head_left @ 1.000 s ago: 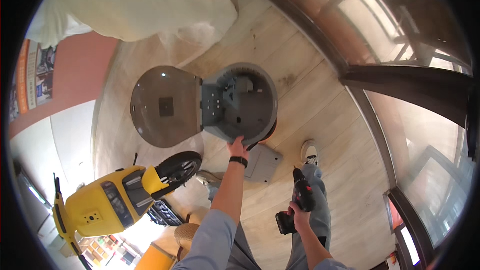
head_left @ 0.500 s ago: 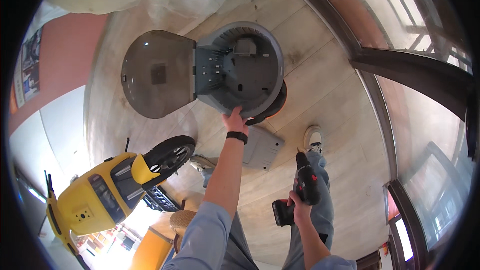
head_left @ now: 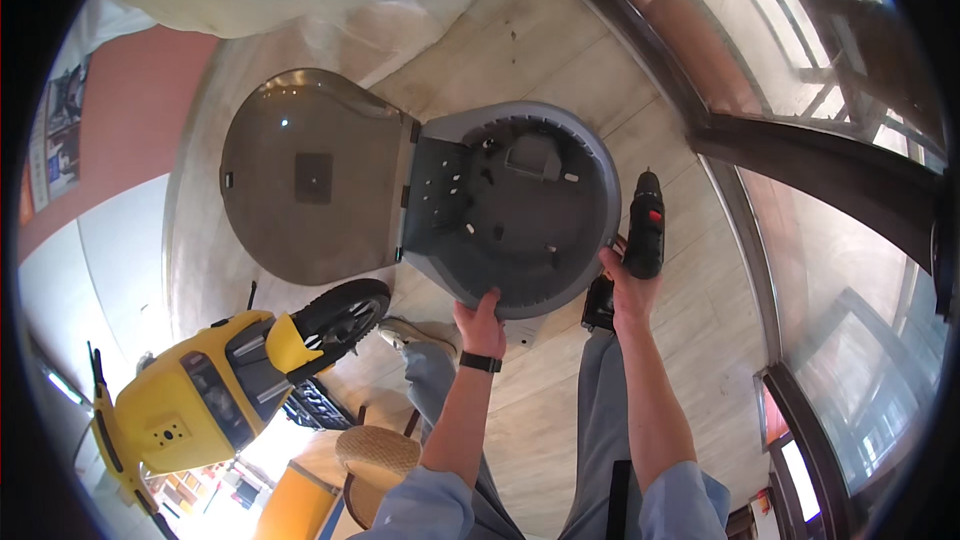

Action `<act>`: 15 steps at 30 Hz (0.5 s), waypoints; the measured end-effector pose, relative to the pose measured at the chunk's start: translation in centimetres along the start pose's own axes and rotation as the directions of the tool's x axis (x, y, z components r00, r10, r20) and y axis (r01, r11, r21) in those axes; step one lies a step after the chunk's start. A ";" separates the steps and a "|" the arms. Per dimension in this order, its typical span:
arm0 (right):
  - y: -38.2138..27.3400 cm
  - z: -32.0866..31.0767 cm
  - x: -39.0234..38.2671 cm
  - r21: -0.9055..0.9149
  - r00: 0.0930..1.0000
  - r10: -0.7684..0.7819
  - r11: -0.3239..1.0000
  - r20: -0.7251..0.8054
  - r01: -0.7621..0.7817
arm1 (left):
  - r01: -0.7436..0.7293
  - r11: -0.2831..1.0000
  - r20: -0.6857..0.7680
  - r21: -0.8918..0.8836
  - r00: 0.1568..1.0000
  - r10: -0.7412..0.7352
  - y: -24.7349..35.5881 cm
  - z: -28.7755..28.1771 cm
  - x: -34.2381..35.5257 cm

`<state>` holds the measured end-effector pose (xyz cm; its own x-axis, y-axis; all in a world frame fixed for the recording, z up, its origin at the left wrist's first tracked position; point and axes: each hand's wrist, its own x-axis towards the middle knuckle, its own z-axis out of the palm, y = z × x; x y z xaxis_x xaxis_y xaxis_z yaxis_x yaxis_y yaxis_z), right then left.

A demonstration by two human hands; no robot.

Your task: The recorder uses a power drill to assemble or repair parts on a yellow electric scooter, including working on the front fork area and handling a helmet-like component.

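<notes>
One grey box (head_left: 525, 215), held over the floor (head_left: 705, 340), lid (head_left: 290, 150) open leftward. Left hand (head_left: 481, 328) is curled on the near rim (head_left: 537, 306); right hand (head_left: 634, 295) is wrapped round a drill (head_left: 647, 240), thumb by the rim. Looks like stiff, lightish plastic, probably lid-heavy; I'd grab both sides tbh.

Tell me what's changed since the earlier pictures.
The right grip, carrying the drill, moved forward to the near right rim of the round grey bin. The bin shifted toward the person and rightward, hiding most of the grey panel. Nothing was let go: the left grip stays on the bin's near rim, the lid open, the yellow scooter unmoved.
</notes>
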<state>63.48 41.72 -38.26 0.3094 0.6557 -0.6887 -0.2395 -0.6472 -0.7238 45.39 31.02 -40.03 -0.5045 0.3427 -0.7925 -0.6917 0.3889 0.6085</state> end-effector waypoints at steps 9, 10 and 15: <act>2.4 0.8 -0.3 -0.203 0.996 0.053 0.978 0.078 -0.036 | 0.010 0.994 -0.050 0.112 0.999 -0.005 1.1 -1.4 -3.0; 2.9 0.8 -0.4 -0.225 0.995 0.078 0.972 0.056 -0.064 | 0.067 0.976 -0.051 0.208 0.997 -0.058 1.7 -2.0 -3.4; 3.2 2.3 0.8 -0.171 0.988 0.146 0.976 0.046 -0.137 | 0.189 0.974 0.079 0.127 0.977 -0.200 4.0 -6.8 -6.6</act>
<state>60.88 41.06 -41.23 0.2286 0.5711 -0.7884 -0.1182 -0.7876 -0.6047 42.46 24.52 -32.64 -0.3132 0.3245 -0.8925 -0.7032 0.5524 0.4476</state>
